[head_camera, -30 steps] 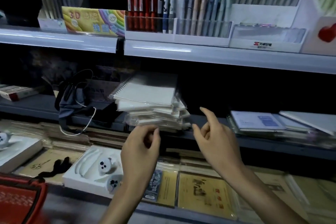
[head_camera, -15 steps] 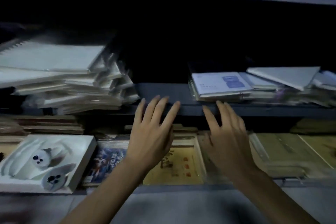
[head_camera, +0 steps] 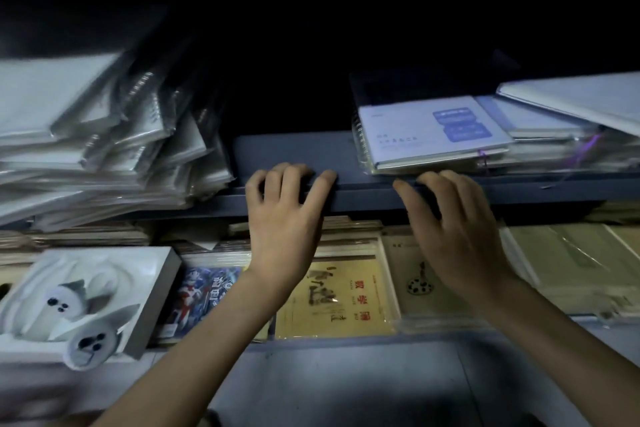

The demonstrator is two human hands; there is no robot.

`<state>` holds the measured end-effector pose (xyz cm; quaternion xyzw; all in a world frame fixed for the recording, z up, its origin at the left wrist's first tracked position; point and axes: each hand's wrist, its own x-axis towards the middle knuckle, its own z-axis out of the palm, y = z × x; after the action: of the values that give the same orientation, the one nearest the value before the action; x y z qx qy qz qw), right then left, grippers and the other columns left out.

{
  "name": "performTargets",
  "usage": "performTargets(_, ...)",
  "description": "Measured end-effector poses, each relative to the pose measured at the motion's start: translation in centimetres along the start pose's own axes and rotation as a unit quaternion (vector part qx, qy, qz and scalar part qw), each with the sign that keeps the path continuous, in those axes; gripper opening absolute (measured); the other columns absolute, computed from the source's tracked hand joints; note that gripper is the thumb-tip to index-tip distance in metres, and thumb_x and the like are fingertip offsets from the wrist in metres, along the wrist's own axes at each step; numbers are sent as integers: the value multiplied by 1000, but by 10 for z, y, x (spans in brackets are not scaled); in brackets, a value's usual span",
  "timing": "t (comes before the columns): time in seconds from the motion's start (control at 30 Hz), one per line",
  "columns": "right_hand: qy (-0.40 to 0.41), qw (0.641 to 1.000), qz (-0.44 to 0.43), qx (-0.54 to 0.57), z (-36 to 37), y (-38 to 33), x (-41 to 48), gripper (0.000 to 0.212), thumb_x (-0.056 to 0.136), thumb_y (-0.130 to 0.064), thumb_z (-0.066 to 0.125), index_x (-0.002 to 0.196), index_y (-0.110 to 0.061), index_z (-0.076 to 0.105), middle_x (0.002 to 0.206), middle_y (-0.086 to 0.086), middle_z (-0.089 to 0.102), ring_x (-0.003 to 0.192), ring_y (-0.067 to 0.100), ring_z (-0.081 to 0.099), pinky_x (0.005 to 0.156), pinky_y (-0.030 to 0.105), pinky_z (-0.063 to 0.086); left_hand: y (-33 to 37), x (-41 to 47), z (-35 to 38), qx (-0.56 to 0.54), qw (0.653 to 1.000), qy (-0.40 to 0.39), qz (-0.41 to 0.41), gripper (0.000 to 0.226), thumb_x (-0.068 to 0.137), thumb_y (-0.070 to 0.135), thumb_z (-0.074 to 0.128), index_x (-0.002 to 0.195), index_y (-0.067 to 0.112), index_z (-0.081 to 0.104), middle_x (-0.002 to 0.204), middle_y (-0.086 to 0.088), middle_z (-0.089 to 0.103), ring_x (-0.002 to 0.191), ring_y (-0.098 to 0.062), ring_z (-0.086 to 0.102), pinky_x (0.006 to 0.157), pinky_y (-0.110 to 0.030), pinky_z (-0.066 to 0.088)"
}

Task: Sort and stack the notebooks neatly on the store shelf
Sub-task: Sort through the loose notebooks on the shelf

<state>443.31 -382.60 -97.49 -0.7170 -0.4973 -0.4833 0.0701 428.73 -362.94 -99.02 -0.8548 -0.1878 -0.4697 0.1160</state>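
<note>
Left hand (head_camera: 284, 218) and right hand (head_camera: 457, 229) each rest bent fingertips on the front lip of the shelf (head_camera: 294, 149); neither holds anything. Sorting looks barely begun. The left pile (head_camera: 104, 149) of wrapped notebooks slumps and fans sideways. The right pile (head_camera: 433, 128) lies skewed, with 1 white cover tilted on top. Both need squaring, and a bare gap sits between them. Below lie yellow copybooks (head_camera: 339, 298) and a white box (head_camera: 86, 298). The shelf's back is dark, and the floor (head_camera: 346, 385) is grey.

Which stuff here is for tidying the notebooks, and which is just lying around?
For the job: messy notebook stack, blue-label notebook, white notebook, shelf.
Just lying about: toy box, cartoon book, yellow copybook.
</note>
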Motion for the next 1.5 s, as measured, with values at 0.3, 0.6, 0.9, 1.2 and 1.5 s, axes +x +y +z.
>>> performTargets(0.3,47,995,-9,85,12,2,14,18,98,3,58,103,1,75,92,18,67,82,36,62,77,45,47,-5,-4,-4,-64,998,-14,-10,33,95,13,73,128,15,74,111,-14,67,98,-34,54,93,-50,41)
performTargets(0.6,9,988,61,144,3,-9,13,26,96,1,47,115,-3,64,100,17,62,90,36,57,84,49,44,8,9,-30,-82,989,-122,-28,55,91,59,71,125,15,68,115,-11,57,110,-35,53,97,-52,42)
performTargets(0.9,-116,978,98,141,-29,-13,28,42,80,-3,69,121,-11,65,105,9,59,97,31,56,85,43,46,26,23,-34,-51,987,-153,-23,44,102,54,55,123,17,64,110,-11,51,105,-37,50,98,-54,41)
performTargets(1.2,-136,971,119,159,-46,-16,14,50,79,-3,70,129,-5,62,121,9,60,113,31,56,92,40,51,5,19,-45,-112,969,-222,7,61,98,48,64,152,21,51,126,-8,47,118,-30,48,108,-48,38)
performTargets(1.5,-106,898,328,273,-79,-13,29,31,94,-19,64,124,-16,68,120,-1,62,109,20,59,89,35,52,27,21,-70,-167,950,-253,-77,50,99,38,66,145,21,59,139,-6,57,134,-29,50,121,-47,35)
